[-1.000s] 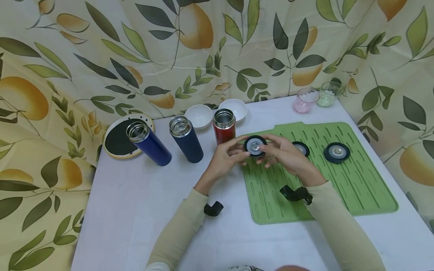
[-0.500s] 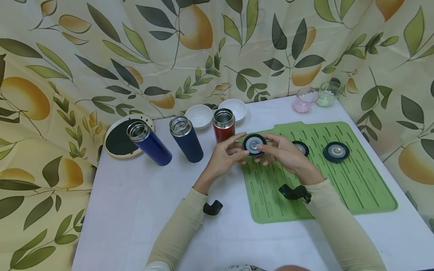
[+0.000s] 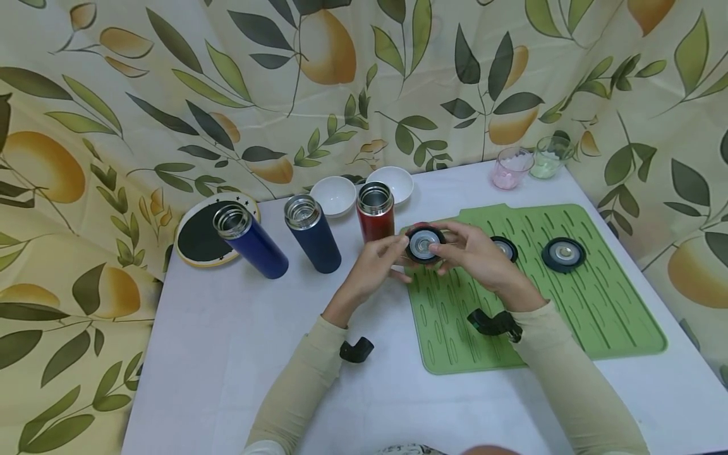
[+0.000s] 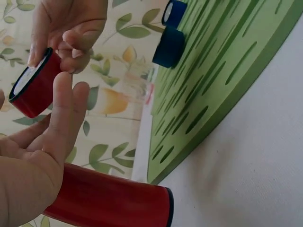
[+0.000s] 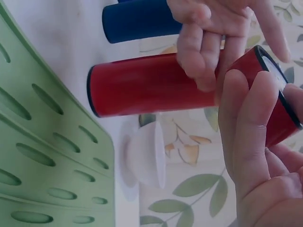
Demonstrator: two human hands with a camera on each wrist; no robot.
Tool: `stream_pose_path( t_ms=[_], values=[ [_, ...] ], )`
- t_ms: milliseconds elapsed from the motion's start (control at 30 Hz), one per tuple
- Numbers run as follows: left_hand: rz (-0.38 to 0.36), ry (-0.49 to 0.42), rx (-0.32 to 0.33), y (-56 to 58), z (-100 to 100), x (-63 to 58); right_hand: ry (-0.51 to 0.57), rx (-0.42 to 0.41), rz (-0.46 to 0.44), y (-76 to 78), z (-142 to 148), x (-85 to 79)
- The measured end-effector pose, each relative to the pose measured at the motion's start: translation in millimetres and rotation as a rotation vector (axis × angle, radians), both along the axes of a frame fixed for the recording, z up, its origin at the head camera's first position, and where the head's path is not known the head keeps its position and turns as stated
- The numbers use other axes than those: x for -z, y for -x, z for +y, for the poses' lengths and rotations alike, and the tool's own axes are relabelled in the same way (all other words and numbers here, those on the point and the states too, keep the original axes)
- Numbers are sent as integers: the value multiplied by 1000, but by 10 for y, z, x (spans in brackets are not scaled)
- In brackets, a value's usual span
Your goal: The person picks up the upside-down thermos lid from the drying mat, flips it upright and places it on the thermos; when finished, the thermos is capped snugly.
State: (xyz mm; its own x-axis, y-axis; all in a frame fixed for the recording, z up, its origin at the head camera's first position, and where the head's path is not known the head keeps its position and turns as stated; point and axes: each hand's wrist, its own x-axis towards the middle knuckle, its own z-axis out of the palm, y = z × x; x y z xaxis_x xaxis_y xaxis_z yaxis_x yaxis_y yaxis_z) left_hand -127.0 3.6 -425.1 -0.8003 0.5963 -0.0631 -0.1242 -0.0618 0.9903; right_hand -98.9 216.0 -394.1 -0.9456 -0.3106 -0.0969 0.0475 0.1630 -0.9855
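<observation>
My right hand (image 3: 474, 256) holds a red bottle lid (image 4: 37, 87) between thumb and fingers, its grey underside (image 3: 423, 244) turned toward me in the head view. Close to the lid's left side is my left hand (image 3: 372, 265). Its fingers look mostly extended in the left wrist view, and the lid does not appear gripped by them. Just behind the left hand stands an uncapped red steel bottle (image 3: 376, 212). Two more uncapped bottles, a dark blue one (image 3: 315, 237) and a brighter blue one (image 3: 253, 243), stand to its left.
Two blue lids, one (image 3: 564, 254) to the right and one (image 3: 505, 248) partly behind my right hand, lie underside up on a green drying mat (image 3: 529, 341). White bowls (image 3: 333, 196), a black round board (image 3: 207, 230) and two glasses (image 3: 512, 169) stand along the back.
My left thumb and index finger have come off their spread hold around the lid and drawn together at its left side. The lid has shifted slightly left in my right hand.
</observation>
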Motion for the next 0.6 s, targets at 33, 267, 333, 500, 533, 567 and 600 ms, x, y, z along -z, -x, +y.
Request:
stream_pose_path(
  t_ms=[33,267,333,500,533,567,600],
  values=[
    [-17,1,13,0,1,-13,-8,0,13,-3,-3,-10],
    [-76,-6,63,-35,22,-99,-87,-15,125,-25,-17,-69],
    [-79,-6,60,-49,22,-124,-112,-21,188,-33,-28,-84],
    [-76,7,58,-72,14,-180,-161,-6,333,-59,-69,-104],
    [-73,9,57,-75,14,-186,-164,-2,349,-64,-75,-105],
    [-69,10,55,-76,12,-193,-166,3,364,-68,-82,-106],
    [-61,10,52,-79,11,-200,-167,9,375,-73,-88,-107]
  ],
)
